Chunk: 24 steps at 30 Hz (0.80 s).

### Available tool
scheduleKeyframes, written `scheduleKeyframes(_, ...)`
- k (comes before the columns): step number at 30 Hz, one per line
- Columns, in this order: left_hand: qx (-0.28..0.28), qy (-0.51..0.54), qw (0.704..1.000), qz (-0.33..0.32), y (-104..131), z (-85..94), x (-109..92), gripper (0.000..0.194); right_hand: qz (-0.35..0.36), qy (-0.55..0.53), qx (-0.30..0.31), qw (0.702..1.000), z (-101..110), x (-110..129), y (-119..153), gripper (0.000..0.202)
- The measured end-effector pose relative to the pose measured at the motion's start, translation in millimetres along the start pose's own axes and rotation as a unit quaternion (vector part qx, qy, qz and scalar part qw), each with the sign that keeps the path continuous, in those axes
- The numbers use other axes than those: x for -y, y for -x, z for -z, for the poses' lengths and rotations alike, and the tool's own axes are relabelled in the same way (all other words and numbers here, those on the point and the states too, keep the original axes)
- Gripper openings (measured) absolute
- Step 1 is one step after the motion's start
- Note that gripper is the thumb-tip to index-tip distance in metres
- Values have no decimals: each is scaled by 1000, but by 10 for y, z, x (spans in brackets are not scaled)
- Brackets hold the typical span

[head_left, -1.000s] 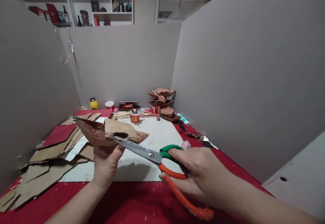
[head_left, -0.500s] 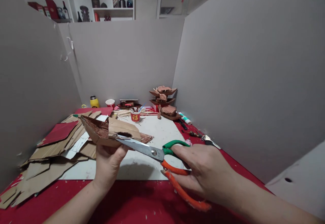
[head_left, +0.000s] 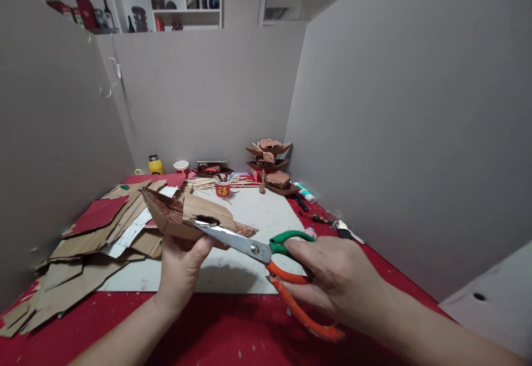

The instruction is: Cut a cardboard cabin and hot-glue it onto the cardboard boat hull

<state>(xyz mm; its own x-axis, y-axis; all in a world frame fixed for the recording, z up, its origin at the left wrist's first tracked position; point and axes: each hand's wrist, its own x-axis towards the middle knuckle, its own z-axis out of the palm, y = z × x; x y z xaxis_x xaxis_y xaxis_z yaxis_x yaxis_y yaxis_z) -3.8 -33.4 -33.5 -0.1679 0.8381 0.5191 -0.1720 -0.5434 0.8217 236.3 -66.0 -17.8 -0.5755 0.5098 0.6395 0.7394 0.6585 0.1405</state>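
My left hand (head_left: 179,269) grips a cardboard model boat (head_left: 166,223) from below, holding it above the table, thumb along its near side. The boat is tilted, brown-painted inside, with a plain curved cardboard cover (head_left: 211,210) over its middle. A dark gap shows at the cover's near edge. In my right hand (head_left: 332,272) is a pair of scissors (head_left: 254,248) with one green and one orange handle. Its blades point left and reach the gap under the cover; whether the tips are inside or only against it I cannot tell.
Stacked cardboard sheets (head_left: 95,244) cover the left side. Behind the boat stand a red paper cup with brushes (head_left: 223,187), thin wooden sticks (head_left: 199,183) and finished model boats (head_left: 269,161). A glue tube (head_left: 305,192) and tools (head_left: 320,218) lie at right. Grey partitions (head_left: 399,106) enclose the table.
The boat, my left hand and the scissors have shifted slightly right in view. The boat's right end dips a little more. Both grips are the same.
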Motion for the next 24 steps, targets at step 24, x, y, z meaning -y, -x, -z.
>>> scheduleKeyframes(24, 134, 210, 949, 195, -242, 235, -91, 55, -301, 78, 255, 915, -128, -431, -217, 47)
